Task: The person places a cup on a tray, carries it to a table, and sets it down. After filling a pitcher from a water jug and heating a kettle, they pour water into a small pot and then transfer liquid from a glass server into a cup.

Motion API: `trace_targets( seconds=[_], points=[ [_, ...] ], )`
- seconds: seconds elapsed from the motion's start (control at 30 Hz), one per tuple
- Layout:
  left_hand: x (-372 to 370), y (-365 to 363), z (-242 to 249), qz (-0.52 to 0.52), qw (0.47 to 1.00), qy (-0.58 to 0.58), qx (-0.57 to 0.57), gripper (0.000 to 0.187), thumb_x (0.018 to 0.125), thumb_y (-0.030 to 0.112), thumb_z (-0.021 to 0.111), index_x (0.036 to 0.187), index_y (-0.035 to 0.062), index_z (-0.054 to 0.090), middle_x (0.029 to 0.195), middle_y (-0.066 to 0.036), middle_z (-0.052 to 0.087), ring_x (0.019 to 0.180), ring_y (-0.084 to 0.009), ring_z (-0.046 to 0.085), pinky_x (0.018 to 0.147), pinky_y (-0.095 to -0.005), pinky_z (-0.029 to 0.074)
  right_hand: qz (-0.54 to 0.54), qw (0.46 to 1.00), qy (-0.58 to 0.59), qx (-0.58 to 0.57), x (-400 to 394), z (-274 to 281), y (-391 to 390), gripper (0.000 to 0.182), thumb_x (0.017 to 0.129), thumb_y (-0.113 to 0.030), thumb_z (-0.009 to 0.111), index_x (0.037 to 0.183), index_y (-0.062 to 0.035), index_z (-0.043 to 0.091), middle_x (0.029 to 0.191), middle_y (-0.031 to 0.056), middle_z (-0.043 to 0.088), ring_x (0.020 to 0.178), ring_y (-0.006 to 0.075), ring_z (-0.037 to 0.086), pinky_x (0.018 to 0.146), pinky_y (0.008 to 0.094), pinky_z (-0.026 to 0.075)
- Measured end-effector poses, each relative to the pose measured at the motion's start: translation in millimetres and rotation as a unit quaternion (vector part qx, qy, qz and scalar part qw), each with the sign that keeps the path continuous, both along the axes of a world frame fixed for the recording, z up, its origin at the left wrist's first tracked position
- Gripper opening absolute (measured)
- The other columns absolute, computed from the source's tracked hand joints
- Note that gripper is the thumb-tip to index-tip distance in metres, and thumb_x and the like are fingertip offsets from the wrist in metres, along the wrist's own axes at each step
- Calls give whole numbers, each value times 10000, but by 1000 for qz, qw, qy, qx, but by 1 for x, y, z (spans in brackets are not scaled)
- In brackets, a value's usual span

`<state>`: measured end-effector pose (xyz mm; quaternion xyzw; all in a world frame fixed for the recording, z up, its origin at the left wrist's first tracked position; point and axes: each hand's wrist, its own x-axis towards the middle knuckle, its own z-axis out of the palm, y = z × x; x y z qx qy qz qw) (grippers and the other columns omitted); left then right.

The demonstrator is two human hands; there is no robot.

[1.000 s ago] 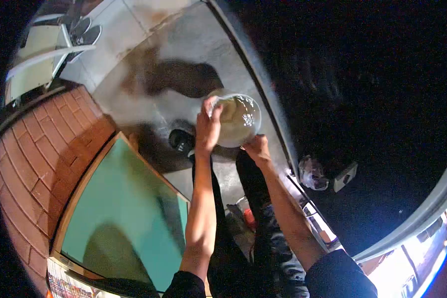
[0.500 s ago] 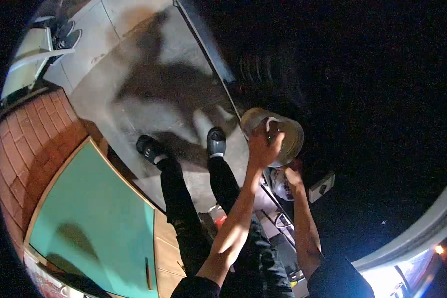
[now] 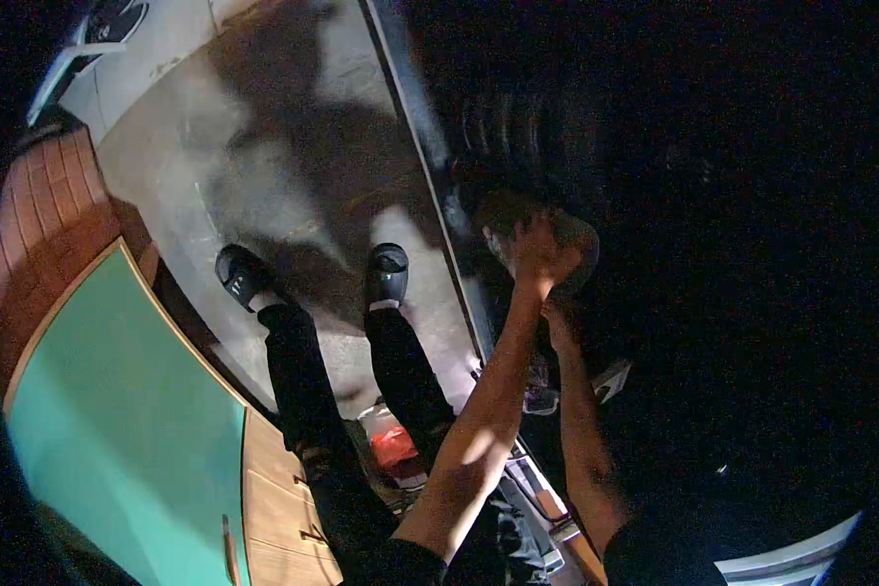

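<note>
A round, pale bucket-like container lies in deep shadow to the right of the pale floor edge. My left hand rests against it, with fingers spread and pointing up over its surface. A small pale patch by those fingertips is too dim to make out. Just below my left wrist, my right hand is close to the container's lower side. Its fingers are mostly lost in the dark, so its grip does not show. Under the hands sits a clear plastic-looking item.
A green-topped cabinet with wooden drawers stands at left, beside a brick surface. My feet in black slides are on the concrete floor. A red item lies near my leg. A small pale box is at right.
My left hand has shifted over the container, its fingers now spread upward. My right hand has risen towards my left wrist. The container has become darker, and the whole view has turned slightly.
</note>
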<state>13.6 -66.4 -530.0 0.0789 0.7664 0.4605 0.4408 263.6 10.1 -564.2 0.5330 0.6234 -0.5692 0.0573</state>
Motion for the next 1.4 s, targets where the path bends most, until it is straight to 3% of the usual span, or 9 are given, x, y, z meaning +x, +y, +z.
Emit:
trace_targets(
  seconds=[0.3,0.47,0.57,0.73,0.87,0.97,1.03,1.17,1.4],
  points=[
    [11,13,-23,-54,998,25,23,855,649,543,628,1317,59,403,1284,-220,472,1215,-462,376,969,-538,366,-10,995,23,-93,30,-31,24,501,768,-169,636,1222,-19,482,1228,137,528,1039,315,551,866,409,470],
    [5,-27,-19,-19,983,-34,180,726,718,384,634,1287,-6,411,1263,-235,482,1127,-423,481,967,-466,391,-32,979,68,-192,40,-46,35,519,773,-185,639,1238,-25,473,1250,138,517,1049,322,547,875,415,468],
    [5,-60,-4,-123,985,76,92,614,780,272,602,1277,-33,410,1263,-252,472,1121,-408,491,963,-443,399,9,996,-4,-84,20,-16,10,462,830,-221,598,1247,-70,466,1212,117,517,1062,309,534,892,455,470],
    [-9,-143,4,-32,994,34,98,558,833,240,561,1290,-37,399,1265,-262,467,1158,-395,468,962,-419,406,-143,988,-41,-35,46,0,-26,321,833,-178,582,1134,-90,515,901,81,559,809,264,587,697,439,508],
    [-58,-215,32,-61,996,-14,55,527,856,241,560,1304,11,404,1240,-246,505,1163,-351,493,939,-384,423,-349,912,-13,-213,155,-114,-19,264,809,-136,597,1063,-85,542,775,59,542,698,237,587,613,423,506],
    [-120,-253,108,-10,994,-35,102,497,857,197,565,1300,25,416,1185,-208,562,1075,-277,567,887,-332,449,-421,810,306,-271,-8,15,-132,157,778,-88,620,927,-69,573,702,37,548,591,189,557,520,363,467],
    [-162,-267,171,18,994,-13,103,400,924,184,504,1308,92,441,1230,-143,549,1112,-228,534,923,-325,423,-169,976,134,30,-139,185,-186,118,792,-18,556,903,-39,587,739,39,572,629,141,556,521,320,457],
    [-226,-296,330,57,992,11,110,355,931,175,510,1254,35,471,1164,-142,576,1060,-186,555,914,-284,419,46,976,211,0,-213,284,-242,229,782,34,502,988,-10,593,799,41,591,730,133,582,639,280,483],
    [-215,-244,485,-122,954,-51,269,284,952,238,476,1146,39,535,1131,-108,592,1096,-196,549,959,-350,410,124,955,229,141,-237,500,-248,230,857,-109,603,1055,5,578,905,79,595,823,155,584,746,277,481]
  ],
)
